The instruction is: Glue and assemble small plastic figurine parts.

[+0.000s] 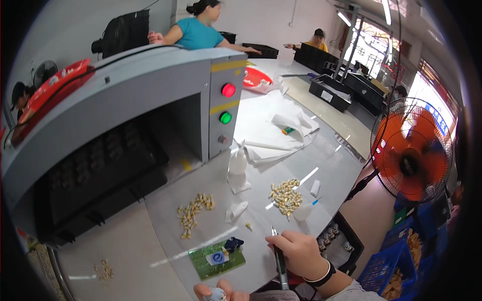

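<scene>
My right hand (302,255) grips black tweezers (279,258) with pointed metal tips, held over the front of the white table. At the lower edge my left hand (223,292) pinches a small grey-white figurine (215,295), partly cut off by the frame. Just beyond it lies a green board (203,269) bearing a blue blob of paste (217,258) and a dark crumpled cloth (233,244). One small gold-and-white piece (248,226) sits alone between two piles of similar pieces, a left pile (193,213) and a right pile (286,197).
A grey oven-like machine (150,75) with a dark opening stands at the left. White squeeze bottles (238,163) (303,212) stand nearby. A black tray of figurines (346,251) is at the right, below an orange fan (410,155). Co-workers stand beyond, one in a teal shirt (198,35).
</scene>
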`<state>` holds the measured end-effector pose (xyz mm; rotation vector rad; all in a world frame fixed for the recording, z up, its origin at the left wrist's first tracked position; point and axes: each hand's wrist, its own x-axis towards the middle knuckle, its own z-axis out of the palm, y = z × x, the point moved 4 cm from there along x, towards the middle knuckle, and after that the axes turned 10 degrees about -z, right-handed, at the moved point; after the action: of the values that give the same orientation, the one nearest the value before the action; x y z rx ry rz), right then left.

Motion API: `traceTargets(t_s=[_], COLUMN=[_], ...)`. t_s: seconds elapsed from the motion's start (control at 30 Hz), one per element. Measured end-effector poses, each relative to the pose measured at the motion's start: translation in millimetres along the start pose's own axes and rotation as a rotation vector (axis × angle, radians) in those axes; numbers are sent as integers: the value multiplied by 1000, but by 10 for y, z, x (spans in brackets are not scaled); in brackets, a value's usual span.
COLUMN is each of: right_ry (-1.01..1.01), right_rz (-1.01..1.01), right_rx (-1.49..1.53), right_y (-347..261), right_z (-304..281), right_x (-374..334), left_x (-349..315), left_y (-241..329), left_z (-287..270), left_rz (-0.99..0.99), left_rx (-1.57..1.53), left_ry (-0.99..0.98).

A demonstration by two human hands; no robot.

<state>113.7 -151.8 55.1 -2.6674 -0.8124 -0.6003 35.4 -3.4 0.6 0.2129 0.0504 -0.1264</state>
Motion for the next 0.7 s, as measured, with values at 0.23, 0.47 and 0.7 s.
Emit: traceTargets(t_s=[0.23, 0.47, 0.7], right_ry=[-260, -268, 540], right_rz=[85, 162, 294], right_rx=[-10, 25, 244], right_y=[118, 215, 610], right_z=[205, 257, -193], right_x=[-36, -160, -456], left_x=[-27, -4, -38], left_y=[14, -40, 36], left_z=[-12, -21, -6], left_rz=[34, 7, 34], left_rx=[13, 4, 45], left_ry=[77, 104, 143])
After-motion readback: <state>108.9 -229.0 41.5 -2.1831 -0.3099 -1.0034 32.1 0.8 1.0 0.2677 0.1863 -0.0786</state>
